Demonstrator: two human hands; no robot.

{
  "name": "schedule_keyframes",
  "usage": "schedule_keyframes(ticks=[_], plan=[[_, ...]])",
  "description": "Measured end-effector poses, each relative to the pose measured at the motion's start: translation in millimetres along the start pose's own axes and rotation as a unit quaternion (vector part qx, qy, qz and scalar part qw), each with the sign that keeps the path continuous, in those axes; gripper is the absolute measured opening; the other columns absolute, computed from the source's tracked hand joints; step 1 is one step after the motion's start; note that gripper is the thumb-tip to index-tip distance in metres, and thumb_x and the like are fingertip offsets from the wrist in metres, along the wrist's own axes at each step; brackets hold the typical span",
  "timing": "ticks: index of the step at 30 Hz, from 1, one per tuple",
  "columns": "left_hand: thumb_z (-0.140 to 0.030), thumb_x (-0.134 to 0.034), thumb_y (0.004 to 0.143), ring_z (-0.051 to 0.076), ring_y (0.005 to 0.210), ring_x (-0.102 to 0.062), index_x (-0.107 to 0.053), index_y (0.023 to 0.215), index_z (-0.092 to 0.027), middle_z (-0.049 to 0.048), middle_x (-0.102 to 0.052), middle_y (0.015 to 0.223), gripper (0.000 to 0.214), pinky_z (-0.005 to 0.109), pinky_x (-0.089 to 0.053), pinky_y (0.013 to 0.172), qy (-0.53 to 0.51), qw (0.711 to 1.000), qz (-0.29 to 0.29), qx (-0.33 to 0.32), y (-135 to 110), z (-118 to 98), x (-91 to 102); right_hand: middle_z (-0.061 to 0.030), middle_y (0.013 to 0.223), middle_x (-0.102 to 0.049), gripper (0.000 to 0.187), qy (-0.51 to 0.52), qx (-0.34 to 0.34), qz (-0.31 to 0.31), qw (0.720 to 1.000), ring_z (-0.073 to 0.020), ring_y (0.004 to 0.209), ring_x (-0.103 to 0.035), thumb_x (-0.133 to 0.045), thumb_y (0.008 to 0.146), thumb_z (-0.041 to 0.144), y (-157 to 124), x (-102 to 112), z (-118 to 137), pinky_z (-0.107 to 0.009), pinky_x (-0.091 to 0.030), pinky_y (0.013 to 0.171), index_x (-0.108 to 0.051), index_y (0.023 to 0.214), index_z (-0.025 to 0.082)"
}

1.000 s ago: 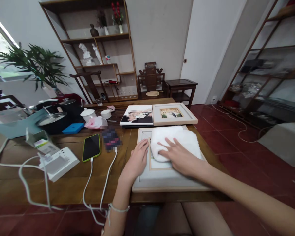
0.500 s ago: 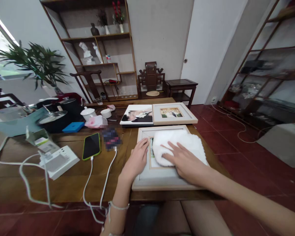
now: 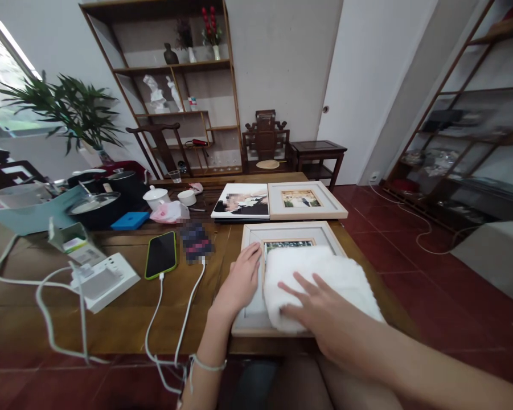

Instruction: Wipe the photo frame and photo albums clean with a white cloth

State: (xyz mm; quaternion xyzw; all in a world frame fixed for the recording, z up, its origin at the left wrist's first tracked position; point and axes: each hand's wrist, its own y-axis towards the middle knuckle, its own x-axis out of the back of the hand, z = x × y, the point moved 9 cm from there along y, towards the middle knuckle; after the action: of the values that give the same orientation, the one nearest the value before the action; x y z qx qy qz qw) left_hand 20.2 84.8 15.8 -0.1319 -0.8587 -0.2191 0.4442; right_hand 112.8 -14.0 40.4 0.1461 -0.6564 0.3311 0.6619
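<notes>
R hand, fingers spread, lies palm-down on thick white cloth atop pale wood pic frame nr table edge; L hand, fingers extended, rests ungripping on frame's L side. Phone w/ cable to L; 2nd frame behind.

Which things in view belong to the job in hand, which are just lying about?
Job:
white cloth, under right hand
near picture frame, under the cloth; left hand on its left side

Apparently lying about:
phone
blue box
white lidded pot
</notes>
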Motion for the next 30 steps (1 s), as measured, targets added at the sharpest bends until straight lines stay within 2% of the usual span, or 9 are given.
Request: schedule_keyframes(ticks=[3,6,9,13,16,19,24,27,30], plan=[[-0.019,-0.030,0.093,0.022,0.133,-0.032,-0.047,0.129,-0.013,0.0121,-0.041,0.142,0.041,0.047,-0.029,0.109,0.003,1.000,0.002,0.003,-0.3,-0.8,0.4,-0.0098,0.148,-0.027,0.070,0.022,0.018,0.061,0.998,-0.0410,0.133,-0.020,-0.052,0.061,0.000,-20.6,-8.9,19.4,-0.064,-0.024,0.102,-0.050,0.127,0.021],[-0.018,-0.029,0.093,0.022,0.133,-0.032,-0.046,0.130,-0.011,0.0130,-0.040,0.142,0.042,0.046,-0.029,0.109,0.004,1.000,0.007,0.003,-0.4,-1.3,0.2,-0.0082,0.147,-0.028,0.071,0.041,0.029,0.040,0.998,-0.0381,0.133,-0.021,-0.049,0.060,-0.001,-22.1,-10.2,19.6,-0.062,-0.024,0.103,-0.049,0.128,0.023],[-0.018,-0.030,0.092,0.022,0.133,-0.033,-0.047,0.129,-0.013,0.0129,-0.041,0.141,0.041,0.047,-0.030,0.108,0.000,1.000,0.003,-0.002,-0.3,-1.5,0.6,-0.0090,0.147,-0.031,0.070,0.044,0.017,-0.045,0.998,-0.0351,0.135,-0.019,-0.045,0.060,-0.001,-10.5,-5.9,-0.7,-0.058,-0.022,0.105,-0.049,0.126,0.021],[-0.018,-0.031,0.092,0.022,0.133,-0.034,-0.047,0.129,-0.014,0.0131,-0.042,0.141,0.041,0.047,-0.030,0.108,-0.009,1.000,-0.005,-0.001,-0.3,0.1,0.6,-0.0124,0.145,-0.034,0.066,0.010,-0.021,-0.139,0.990,-0.0335,0.135,-0.020,-0.041,0.060,-0.005,12.8,4.1,-44.7,-0.054,-0.021,0.106,-0.051,0.121,0.017],[-0.018,-0.030,0.092,0.022,0.133,-0.033,-0.047,0.129,-0.014,0.0128,-0.042,0.141,0.040,0.047,-0.029,0.109,-0.021,1.000,-0.004,0.000,-0.8,1.1,-0.2,-0.0162,0.138,-0.042,0.067,-0.018,-0.059,-0.165,0.984,-0.0336,0.134,-0.021,-0.039,0.060,-0.005,35.4,17.8,-73.7,-0.054,-0.023,0.104,-0.047,0.125,0.014],[-0.018,-0.029,0.093,0.020,0.133,-0.033,-0.044,0.131,-0.015,0.0115,-0.041,0.141,0.041,0.044,-0.027,0.111,-0.044,0.999,-0.029,-0.001,-1.7,2.0,3.9,-0.0174,0.134,-0.046,0.070,-0.035,-0.079,-0.165,0.982,-0.0357,0.135,-0.017,-0.038,0.063,-0.006,60.1,30.2,-84.0,-0.058,-0.024,0.101,-0.042,0.130,0.012],[-0.009,-0.029,0.088,0.017,0.135,-0.030,-0.034,0.138,-0.017,0.0099,-0.034,0.146,0.050,0.037,-0.023,0.113,-0.078,0.993,-0.087,-0.024,-3.5,1.7,15.0,-0.0130,0.148,-0.026,0.069,-0.042,-0.039,-0.124,0.991,-0.0395,0.135,-0.011,-0.036,0.067,-0.007,80.2,27.1,-51.7,-0.067,-0.017,0.100,-0.043,0.132,0.014],[-0.004,-0.031,0.084,0.018,0.136,-0.029,-0.034,0.137,-0.013,0.0121,-0.032,0.147,0.055,0.038,-0.023,0.113,-0.077,0.994,-0.079,-0.019,-3.1,1.9,15.4,-0.0138,0.148,-0.026,0.065,-0.024,0.004,-0.093,0.995,-0.0406,0.135,-0.011,-0.040,0.067,-0.003,63.3,16.2,-20.0,-0.068,-0.018,0.100,-0.048,0.129,0.013],[-0.008,-0.031,0.086,0.018,0.134,-0.033,-0.038,0.135,-0.012,0.0131,-0.036,0.145,0.050,0.038,-0.026,0.112,-0.070,0.996,-0.053,-0.004,-2.1,0.7,12.9,-0.0129,0.147,-0.028,0.063,0.002,0.045,-0.062,0.997,-0.0399,0.135,-0.012,-0.045,0.063,0.000,30.9,4.9,4.0,-0.066,-0.017,0.102,-0.053,0.124,0.015]])
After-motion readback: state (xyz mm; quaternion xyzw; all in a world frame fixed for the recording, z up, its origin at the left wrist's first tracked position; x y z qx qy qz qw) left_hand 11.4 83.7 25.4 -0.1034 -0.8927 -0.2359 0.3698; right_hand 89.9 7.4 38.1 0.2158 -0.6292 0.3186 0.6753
